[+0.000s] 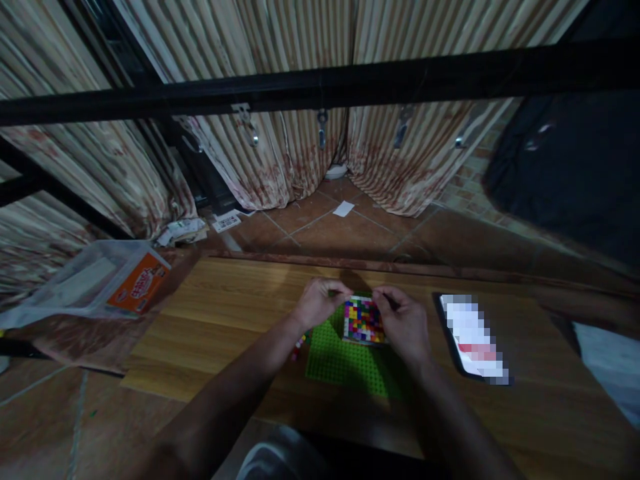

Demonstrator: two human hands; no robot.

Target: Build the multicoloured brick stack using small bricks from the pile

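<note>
A square block of many-coloured toy bricks (361,321) with a white border sits on a green studded baseplate (340,363). My left hand (320,303) is at its far left corner, thumb and fingers pinched together. At the far right corner, my right hand (406,323) has its fingers closed and covers part of the block's right side. Whatever is between the fingertips of either hand is too small or hidden to make out. Several loose small bricks (299,345) lie by the baseplate's left edge, partly behind my left forearm.
On the wooden table (220,313), a phone (473,337) lies to the right. A clear plastic bin (85,280) with an orange label stands left of the table. Beyond the far edge are a dark metal bar (300,93) with hooks, striped curtains (280,153) and papers on the tiled floor.
</note>
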